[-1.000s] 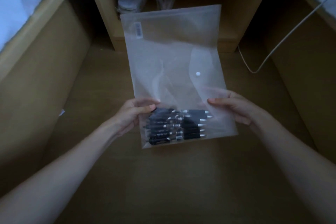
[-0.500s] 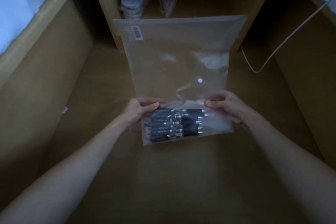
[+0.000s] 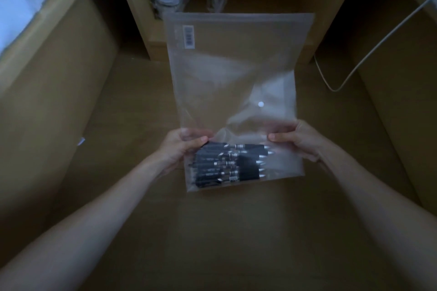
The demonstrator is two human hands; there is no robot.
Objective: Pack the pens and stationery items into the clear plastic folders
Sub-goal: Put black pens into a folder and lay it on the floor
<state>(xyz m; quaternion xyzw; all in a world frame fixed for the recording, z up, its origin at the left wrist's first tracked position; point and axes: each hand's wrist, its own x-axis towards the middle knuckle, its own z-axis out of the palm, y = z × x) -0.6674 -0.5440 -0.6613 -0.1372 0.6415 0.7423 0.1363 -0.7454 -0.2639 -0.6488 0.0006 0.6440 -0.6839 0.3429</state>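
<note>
Both hands hold a clear plastic folder (image 3: pixel 234 73) above the wooden counter (image 3: pixel 212 243), its long side running from 12 to 6 o'clock. The left hand (image 3: pixel 182 149) has its grip closed on the folder's 9 o'clock edge, thumb on the front; the right hand (image 3: pixel 300 142) is clamped on the 3 o'clock edge the same way. A bunch of black pens (image 3: pixel 227 165) lies crosswise inside the folder at its 6 o'clock end — silver tips toward 3 o'clock. A white snap button (image 3: pixel 260 104) sits near the middle, and a barcode sticker (image 3: pixel 188 37) at 11 o'clock. A pale cable (image 3: pixel 369 54) hangs at 2 o'clock.
</note>
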